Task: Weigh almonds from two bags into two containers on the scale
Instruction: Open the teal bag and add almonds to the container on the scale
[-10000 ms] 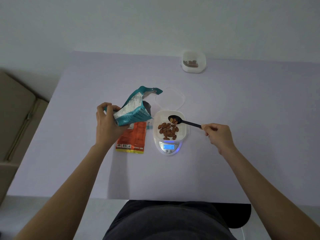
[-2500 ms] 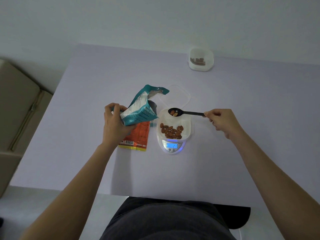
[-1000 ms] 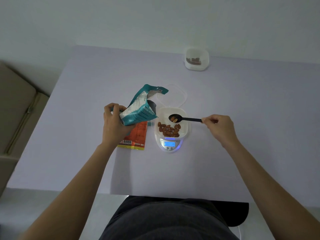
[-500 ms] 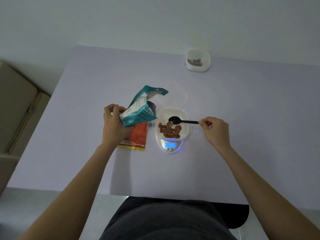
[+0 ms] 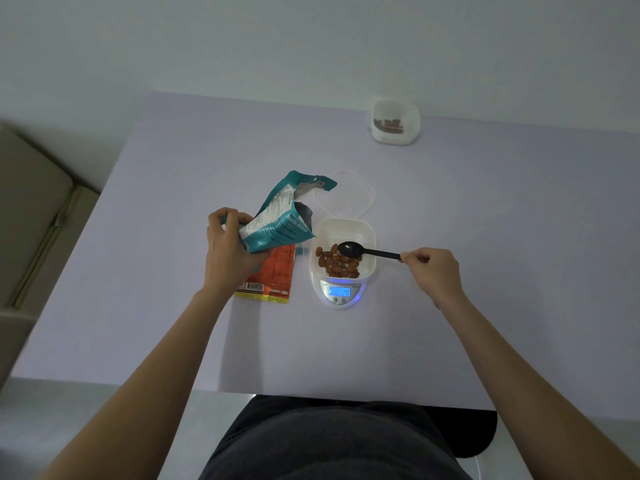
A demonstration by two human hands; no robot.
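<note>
Emptied since a moment ago, the black spoon (image 5: 349, 250) hovers over the almonds (image 5: 337, 263) in the white container (image 5: 367, 230) on the scale (image 5: 341, 293), suggesting this portion is nearly weighed. The right hand (image 5: 434, 270) pinches its handle with fingers together; the left hand (image 5: 227, 247) clamps its fingers round the tilted teal bag (image 5: 277, 223) above the orange bag (image 5: 273, 275), and the second container (image 5: 394, 133) sits far back on the desk (image 5: 502, 237), nothing blocking

Dim, flat, bluish light all over. A soft shadow lies beside the left forearm (image 5: 166, 368) on the table (image 5: 485, 237). The scale display (image 5: 339, 291) glows blue. Wide-angle bending curves the edges; the centre's sharp.
</note>
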